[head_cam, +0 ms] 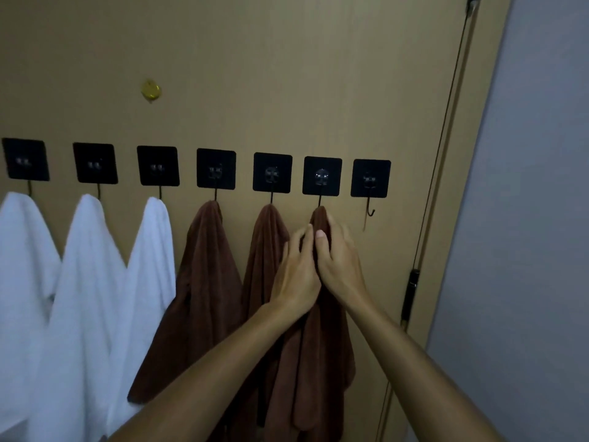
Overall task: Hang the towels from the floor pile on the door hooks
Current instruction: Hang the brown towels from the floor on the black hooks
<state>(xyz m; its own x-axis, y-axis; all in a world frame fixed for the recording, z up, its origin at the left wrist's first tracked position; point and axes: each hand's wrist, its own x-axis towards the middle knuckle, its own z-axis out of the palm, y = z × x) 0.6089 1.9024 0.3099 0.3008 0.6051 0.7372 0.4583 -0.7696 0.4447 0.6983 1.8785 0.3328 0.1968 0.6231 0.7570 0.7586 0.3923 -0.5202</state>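
Several black square adhesive hooks run in a row across the tan door [287, 74]. Three white towels [86, 282] hang from the left hooks, and two brown towels [207, 282] hang from the hooks after them. A third brown towel [322, 362] hangs from the sixth hook [322, 176]. My left hand [296, 275] and my right hand [339, 260] both grip this towel just below the hook, my fingers pinching its bunched top. The seventh hook [370, 212], at the far right, carries nothing. The floor pile is out of view.
A small yellow round sticker [150, 89] sits on the door above the hooks. The door's hinged edge with a dark hinge [411, 291] runs down the right, and a grey wall [526, 218] lies beyond it.
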